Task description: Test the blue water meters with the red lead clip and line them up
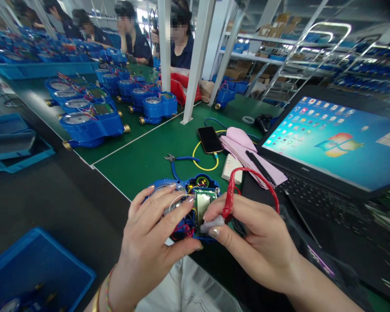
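A blue water meter [170, 185] with an opened electronics compartment lies in front of me at the table's near edge. In it sits a green circuit board with a pale display [202, 203], beside red, yellow and white wires. My left hand [157, 229] grips the meter, its fingers spread across the round dial and its thumb at the near side. Between thumb and fingers, my right hand [247, 234] pinches a probe [227, 203] on a red cable with a whitish, translucent end piece [212, 224]. That end is at the board's lower right edge; its exact contact point is hidden.
Blue-handled cutters [173, 159], a phone [209, 139] with a yellow cable, a white box [232, 168] and pink cloth [235, 145] lie ahead. A laptop [331, 138] stands right. More blue meters [91, 123] and metal posts [196, 60] are beyond; a blue bin [40, 255] is lower left. Several people sit behind.
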Motion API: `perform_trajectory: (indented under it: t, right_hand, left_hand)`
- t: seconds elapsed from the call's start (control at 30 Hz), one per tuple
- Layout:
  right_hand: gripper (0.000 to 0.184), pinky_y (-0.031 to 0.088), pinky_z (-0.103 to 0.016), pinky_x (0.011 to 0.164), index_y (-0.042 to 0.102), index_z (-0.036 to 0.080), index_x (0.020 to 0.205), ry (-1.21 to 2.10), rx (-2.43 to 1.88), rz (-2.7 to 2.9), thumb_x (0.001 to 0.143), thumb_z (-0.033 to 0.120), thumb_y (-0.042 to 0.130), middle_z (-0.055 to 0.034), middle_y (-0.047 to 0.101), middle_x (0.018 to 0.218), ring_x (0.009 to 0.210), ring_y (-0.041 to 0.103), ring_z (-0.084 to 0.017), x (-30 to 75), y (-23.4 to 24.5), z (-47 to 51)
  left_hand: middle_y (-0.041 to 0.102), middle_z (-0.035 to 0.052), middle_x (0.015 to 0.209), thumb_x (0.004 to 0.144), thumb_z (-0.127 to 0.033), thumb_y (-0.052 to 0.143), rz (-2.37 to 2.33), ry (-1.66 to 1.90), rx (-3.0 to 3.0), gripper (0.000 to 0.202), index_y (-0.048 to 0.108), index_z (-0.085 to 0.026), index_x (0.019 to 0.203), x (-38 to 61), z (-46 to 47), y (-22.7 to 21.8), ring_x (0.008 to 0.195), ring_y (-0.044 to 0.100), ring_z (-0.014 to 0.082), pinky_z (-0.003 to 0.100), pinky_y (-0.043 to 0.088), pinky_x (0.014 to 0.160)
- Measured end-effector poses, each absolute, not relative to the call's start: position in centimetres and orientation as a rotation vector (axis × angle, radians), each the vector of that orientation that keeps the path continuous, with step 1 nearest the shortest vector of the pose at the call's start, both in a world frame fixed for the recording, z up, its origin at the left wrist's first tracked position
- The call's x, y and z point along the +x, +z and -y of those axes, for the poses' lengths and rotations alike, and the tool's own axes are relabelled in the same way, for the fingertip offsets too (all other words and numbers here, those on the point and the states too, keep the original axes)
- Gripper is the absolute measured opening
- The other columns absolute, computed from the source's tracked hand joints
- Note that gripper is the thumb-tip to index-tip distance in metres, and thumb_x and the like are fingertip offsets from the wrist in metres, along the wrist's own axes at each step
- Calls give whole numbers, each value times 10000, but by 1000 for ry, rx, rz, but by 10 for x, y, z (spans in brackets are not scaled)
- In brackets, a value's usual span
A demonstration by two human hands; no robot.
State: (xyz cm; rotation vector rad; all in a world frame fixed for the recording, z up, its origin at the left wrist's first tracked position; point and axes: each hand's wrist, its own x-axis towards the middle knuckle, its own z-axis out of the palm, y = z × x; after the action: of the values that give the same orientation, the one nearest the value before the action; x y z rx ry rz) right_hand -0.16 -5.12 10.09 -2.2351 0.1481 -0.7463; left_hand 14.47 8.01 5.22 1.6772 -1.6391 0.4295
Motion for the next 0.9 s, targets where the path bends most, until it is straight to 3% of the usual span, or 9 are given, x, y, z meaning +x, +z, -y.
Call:
perform_trajectory:
  t: [0.4, 0.9]
  right_hand:
    - [78, 471, -132, 717, 606, 122, 867, -765, -2270, -114, 815, 63, 597, 0, 630, 784, 714, 588, -68, -2, 100, 52]
    - [65, 495, -190, 707, 605, 117, 881, -837, -2393, -65, 836, 79, 578, -33, 650, 800, 751, 613, -108, -1, 98, 50]
  left_hand:
    - [632, 97, 1116, 772, -438, 677, 1647, 427, 1649, 470, 593, -164, 1144, 145, -80, 54, 1133, 553, 258, 442, 341, 1037]
    - [640, 94, 1104, 767, -421, 687, 1632, 412, 1648, 451, 603, -160, 1125, 144, -77, 55, 1136, 550, 250, 436, 339, 1042]
